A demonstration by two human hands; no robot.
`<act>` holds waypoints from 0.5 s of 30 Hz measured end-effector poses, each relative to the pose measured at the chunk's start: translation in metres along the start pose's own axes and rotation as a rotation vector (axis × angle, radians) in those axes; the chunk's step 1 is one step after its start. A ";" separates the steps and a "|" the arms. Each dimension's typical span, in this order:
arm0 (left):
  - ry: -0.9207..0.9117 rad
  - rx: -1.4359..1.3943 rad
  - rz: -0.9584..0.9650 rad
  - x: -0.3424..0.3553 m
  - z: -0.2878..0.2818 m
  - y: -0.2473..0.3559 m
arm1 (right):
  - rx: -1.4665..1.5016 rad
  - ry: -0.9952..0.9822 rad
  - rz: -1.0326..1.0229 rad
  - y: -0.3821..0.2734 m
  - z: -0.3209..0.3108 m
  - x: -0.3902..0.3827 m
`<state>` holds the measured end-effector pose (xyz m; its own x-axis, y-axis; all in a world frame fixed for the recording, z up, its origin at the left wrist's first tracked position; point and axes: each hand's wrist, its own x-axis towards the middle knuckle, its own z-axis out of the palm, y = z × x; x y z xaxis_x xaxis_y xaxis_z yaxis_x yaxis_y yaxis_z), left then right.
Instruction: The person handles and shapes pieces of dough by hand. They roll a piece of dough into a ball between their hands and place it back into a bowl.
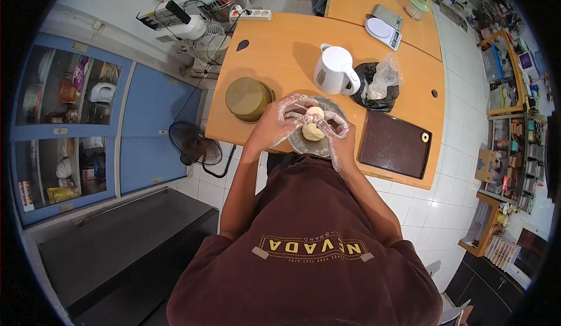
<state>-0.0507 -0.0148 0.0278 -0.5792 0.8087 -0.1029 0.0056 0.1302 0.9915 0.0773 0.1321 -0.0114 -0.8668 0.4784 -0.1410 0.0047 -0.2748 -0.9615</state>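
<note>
Flour coats the fingers of both my hands. My left hand and my right hand meet over a round grey bowl at the table's near edge. Between their fingertips is a small pale ball of dough, pinched from both sides. A larger lump of dough shows just below it, in the bowl. To the right, a dark brown rectangular tray carries one small ring of dough near its far right corner.
An olive round container stands left of the bowl. Beyond the bowl are a white electric kettle and a black plastic bag with a clear bag. A kitchen scale sits farther back. A black fan is left of the table.
</note>
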 end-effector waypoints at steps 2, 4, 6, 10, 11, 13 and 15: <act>0.001 -0.099 0.003 -0.001 0.001 -0.003 | 0.040 0.026 0.011 0.002 0.000 0.001; 0.013 -0.110 -0.002 0.000 -0.001 -0.006 | 0.024 0.009 0.006 0.001 0.000 0.001; 0.026 -0.121 -0.006 0.000 -0.001 -0.006 | 0.009 -0.010 0.001 0.001 -0.001 0.002; 0.049 -0.106 0.002 0.002 -0.001 -0.002 | -0.013 -0.009 0.033 0.006 -0.003 0.003; 0.044 -0.111 0.002 0.001 -0.001 -0.001 | 0.025 -0.003 0.028 0.005 -0.001 0.003; 0.040 -0.112 0.017 0.001 0.000 -0.003 | 0.033 0.017 0.031 0.000 0.002 0.003; 0.037 -0.114 0.032 0.001 0.000 -0.005 | 0.040 0.035 0.034 -0.001 0.002 0.002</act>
<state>-0.0510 -0.0144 0.0228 -0.6101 0.7892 -0.0701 -0.0667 0.0371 0.9971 0.0741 0.1318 -0.0102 -0.8485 0.4969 -0.1821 0.0130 -0.3245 -0.9458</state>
